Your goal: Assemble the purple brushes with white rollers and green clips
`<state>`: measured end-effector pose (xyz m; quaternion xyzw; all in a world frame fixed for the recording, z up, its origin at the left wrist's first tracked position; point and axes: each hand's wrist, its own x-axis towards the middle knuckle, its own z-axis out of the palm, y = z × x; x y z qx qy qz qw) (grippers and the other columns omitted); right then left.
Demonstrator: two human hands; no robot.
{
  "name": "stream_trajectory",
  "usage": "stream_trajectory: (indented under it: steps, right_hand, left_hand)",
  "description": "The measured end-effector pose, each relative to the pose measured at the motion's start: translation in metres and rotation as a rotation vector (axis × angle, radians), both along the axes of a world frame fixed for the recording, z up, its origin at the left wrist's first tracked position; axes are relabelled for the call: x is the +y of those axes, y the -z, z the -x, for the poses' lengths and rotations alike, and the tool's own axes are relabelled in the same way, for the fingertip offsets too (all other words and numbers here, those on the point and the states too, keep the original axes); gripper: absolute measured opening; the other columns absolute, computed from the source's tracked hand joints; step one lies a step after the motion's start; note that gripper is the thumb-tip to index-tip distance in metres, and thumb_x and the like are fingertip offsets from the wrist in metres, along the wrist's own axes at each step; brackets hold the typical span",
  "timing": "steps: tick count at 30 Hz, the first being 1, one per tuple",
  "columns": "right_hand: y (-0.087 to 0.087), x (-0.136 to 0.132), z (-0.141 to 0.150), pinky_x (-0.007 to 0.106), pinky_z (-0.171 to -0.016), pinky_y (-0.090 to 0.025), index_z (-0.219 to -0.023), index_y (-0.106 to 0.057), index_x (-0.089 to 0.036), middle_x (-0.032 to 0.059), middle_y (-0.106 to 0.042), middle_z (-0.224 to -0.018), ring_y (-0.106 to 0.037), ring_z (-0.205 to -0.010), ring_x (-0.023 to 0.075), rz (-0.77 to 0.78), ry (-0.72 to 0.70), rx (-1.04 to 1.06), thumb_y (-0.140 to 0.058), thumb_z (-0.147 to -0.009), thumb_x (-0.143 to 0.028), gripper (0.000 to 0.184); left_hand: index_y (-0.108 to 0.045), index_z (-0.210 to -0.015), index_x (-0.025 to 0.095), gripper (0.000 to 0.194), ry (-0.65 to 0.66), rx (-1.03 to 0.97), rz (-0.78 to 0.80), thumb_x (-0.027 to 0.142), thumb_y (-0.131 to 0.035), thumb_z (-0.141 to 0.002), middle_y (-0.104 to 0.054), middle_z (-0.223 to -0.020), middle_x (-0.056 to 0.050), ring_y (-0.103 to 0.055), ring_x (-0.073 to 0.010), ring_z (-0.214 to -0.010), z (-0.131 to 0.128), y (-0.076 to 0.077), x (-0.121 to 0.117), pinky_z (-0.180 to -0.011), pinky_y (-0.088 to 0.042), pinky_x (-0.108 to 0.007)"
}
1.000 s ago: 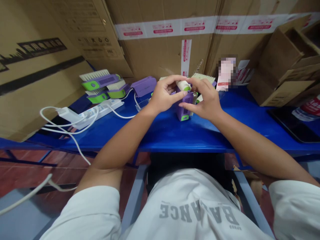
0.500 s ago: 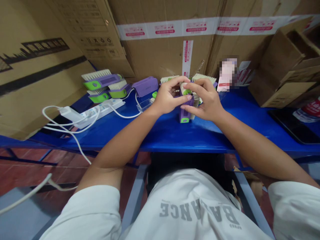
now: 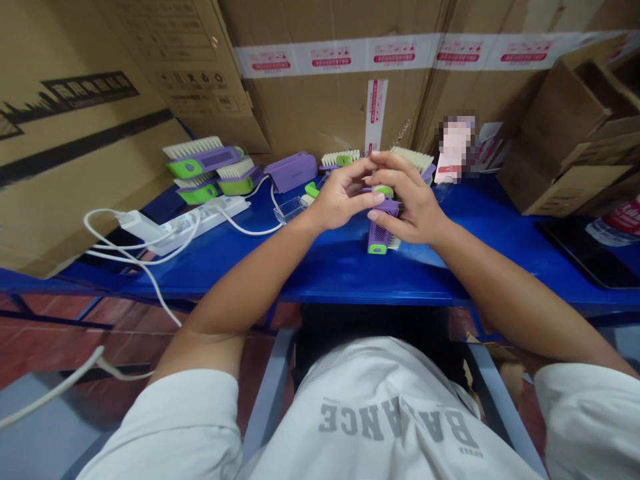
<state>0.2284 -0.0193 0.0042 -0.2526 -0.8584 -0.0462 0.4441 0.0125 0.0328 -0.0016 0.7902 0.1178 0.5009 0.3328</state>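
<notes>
In the head view, a purple and green brush (image 3: pixel 382 230) with pale bristles stands on end over the blue table, its bristles facing right. My left hand (image 3: pixel 341 195) is closed on the brush's upper part from the left, thumb against its top. My right hand (image 3: pixel 414 201) grips the same brush from the right, thumb pressed on the purple body. A green and white part (image 3: pixel 383 191) shows at the top between my hands; fingers cover most of it. Behind my hands lie another brush (image 3: pixel 341 159) and a brush with upturned bristles (image 3: pixel 414 159).
Stacked brushes (image 3: pixel 205 160), a purple case (image 3: pixel 291 172) and a white power strip (image 3: pixel 195 223) with cables lie left. A clear plastic piece (image 3: pixel 290 211) sits near my left wrist. Cardboard boxes (image 3: pixel 325 100) line the back. A dark phone (image 3: pixel 587 250) and bottle (image 3: pixel 617 223) are right.
Both hands and the brush have shifted slightly to the right and towards me. My right fingers have closed further over the top, and less of the white part shows.
</notes>
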Motion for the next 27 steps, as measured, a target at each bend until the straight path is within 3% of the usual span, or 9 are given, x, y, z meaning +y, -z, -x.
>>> stream_trajectory:
  steps: [4,10,14,19,27]
  right_hand:
    - [0.0,-0.002,0.0,0.079,-0.131,-0.052,-0.139,-0.073,-0.032,0.0166,-0.068,-0.164,-0.063,-0.16,0.0454,0.002,-0.008,-0.008,-0.069,-0.103,-0.079,0.06]
    - [0.007,0.001,0.0,0.078,-0.125,-0.058,-0.146,-0.068,-0.033,0.0159,-0.068,-0.161,-0.061,-0.161,0.0454,0.029,0.019,0.084,-0.076,-0.099,-0.077,0.065]
    - [0.012,0.004,0.001,0.07,-0.112,-0.069,-0.128,-0.07,-0.031,0.016,-0.074,-0.148,-0.069,-0.147,0.0427,0.062,0.08,0.182,-0.084,-0.093,-0.08,0.062]
    - [0.01,0.005,0.002,0.063,-0.101,-0.071,-0.102,-0.071,-0.029,0.0103,-0.08,-0.123,-0.078,-0.12,0.0364,0.0,0.077,0.207,-0.085,-0.093,-0.081,0.054]
    - [0.008,0.004,0.002,0.062,-0.104,-0.068,-0.101,-0.073,-0.029,0.0085,-0.08,-0.116,-0.078,-0.114,0.0354,-0.014,0.099,0.189,-0.087,-0.09,-0.083,0.057]
  left_hand:
    - [-0.084,-0.122,0.032,0.075,-0.015,-0.014,-0.049,0.094,-0.09,-0.08,-0.086,-0.118,-0.002,-0.087,-0.0299,-0.116,0.002,0.001,0.001,-0.102,-0.074,-0.049]
    - [-0.082,-0.125,0.032,0.068,-0.026,-0.002,0.034,0.083,-0.096,-0.082,-0.086,-0.122,-0.003,-0.086,-0.032,-0.122,0.005,0.004,0.004,-0.104,-0.073,-0.05]
    - [-0.082,-0.127,0.031,0.068,-0.071,-0.021,0.038,0.078,-0.099,-0.081,-0.085,-0.128,-0.005,-0.085,-0.0325,-0.124,0.008,0.003,0.005,-0.105,-0.073,-0.049]
    - [-0.083,-0.127,0.03,0.069,-0.108,-0.025,-0.008,0.083,-0.095,-0.083,-0.086,-0.126,-0.006,-0.086,-0.0328,-0.122,0.012,0.001,0.009,-0.105,-0.073,-0.05]
    - [-0.082,-0.13,0.028,0.066,-0.116,-0.015,-0.02,0.073,-0.098,-0.086,-0.087,-0.126,-0.008,-0.086,-0.033,-0.124,0.015,-0.001,0.009,-0.108,-0.073,-0.05]
